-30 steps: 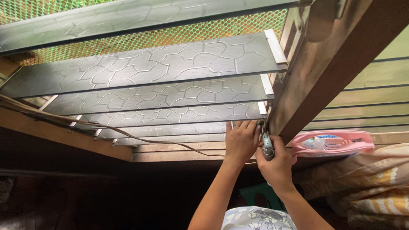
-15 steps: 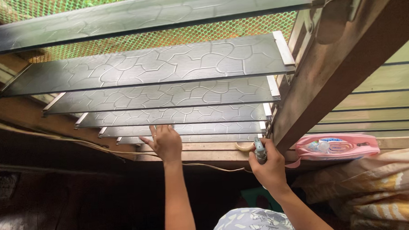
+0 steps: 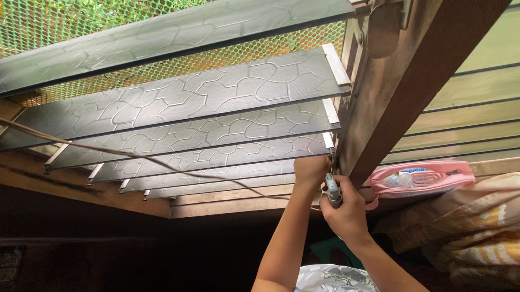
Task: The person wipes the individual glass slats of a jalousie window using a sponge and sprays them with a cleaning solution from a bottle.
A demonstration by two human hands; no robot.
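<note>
- The right hand (image 3: pixel 348 215) is seen raised beside the dark wooden window post (image 3: pixel 404 93), its fingers wrapped tightly round a small pale grey-blue tool with a slim handle (image 3: pixel 332 190), of which only the upper end shows above the fist.
- The tool is held upright, just beside the foot of the post and close to the right end of the lowest patterned glass louvre slats (image 3: pixel 214 159).
- The left hand (image 3: pixel 309 170) is placed against the right end of those lower slats, just above and touching the right hand; whether anything is gripped by it cannot be told, since its fingers are hidden behind the slat edge.
- The slats are tilted open, with green plastic mesh (image 3: pixel 62 26) seen behind them.
- A thin pale cord (image 3: pixel 126 155) is stretched across the slats from the left edge down towards the hands.
- A pink zipped pouch with a clear window (image 3: pixel 422 178) is laid on the wooden sill (image 3: pixel 233 207) to the right of the post, near the right hand.
- A floral cloth in cream and orange (image 3: pixel 491 229) is bunched below the pouch.
</note>
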